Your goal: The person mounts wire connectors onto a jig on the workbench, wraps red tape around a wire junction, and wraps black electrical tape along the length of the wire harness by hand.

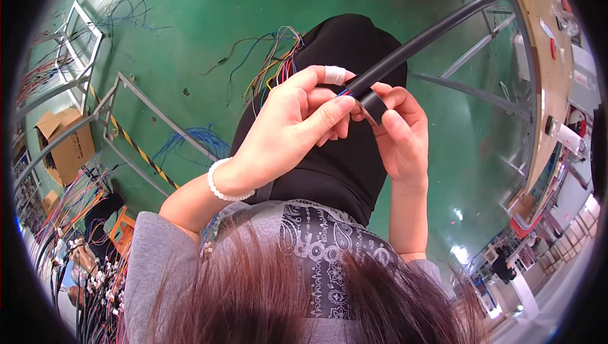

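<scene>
Cable (437,30): black sheath; red and blue cores showing at cut end.
Tape roll (373,104): black.
Left hand (297,125): white tape band on forefinger; white bead bracelet (218,185) at wrist.
Loose wires (275,59): yellow, red, blue, orange, green mixed.
Trousers (342,160): plain black.
Top (316,236): grey, with black panel in white paisley pattern.
Floor (190,27): green; yellow-black hazard stripe (136,147).
Box (66,141): brown cardboard.
Bench (548,59): pale wood.
</scene>
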The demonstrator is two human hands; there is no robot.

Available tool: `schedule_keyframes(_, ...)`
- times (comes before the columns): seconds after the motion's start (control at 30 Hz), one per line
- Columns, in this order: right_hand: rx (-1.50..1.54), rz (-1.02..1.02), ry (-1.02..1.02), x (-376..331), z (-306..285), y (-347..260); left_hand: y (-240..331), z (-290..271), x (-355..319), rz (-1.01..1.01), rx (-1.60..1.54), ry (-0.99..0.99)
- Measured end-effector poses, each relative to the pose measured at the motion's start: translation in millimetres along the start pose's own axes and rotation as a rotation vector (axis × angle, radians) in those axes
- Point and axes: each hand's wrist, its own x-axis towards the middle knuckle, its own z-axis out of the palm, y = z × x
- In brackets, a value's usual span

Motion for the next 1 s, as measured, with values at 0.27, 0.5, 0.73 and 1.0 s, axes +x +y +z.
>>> schedule_keyframes(0.27, 0.006, -0.035, 0.014, -8.4, 1.0, -2.3, -9.7, 5.6, 0.0, 0.198, 0.013, 0.064)
schedule_keyframes(0.5, -0.405, -0.096, 0.023, -33.4, 14.0, -35.3, -21.8, 4.6, 4.7, 0.265, 0.208, 0.116)
schedule_keyframes(0.73, -1.351, -0.439, -0.139, 32.4, 45.3, -79.5, -27.2, 17.5, 0.7, 0.346, 0.237, 0.229)
schedule_keyframes(1.0, -1.377, -0.935, 0.313, 27.4, 11.8, -47.4, -18.8, 16.8, -1.0, 0.185, -0.021, 0.144)
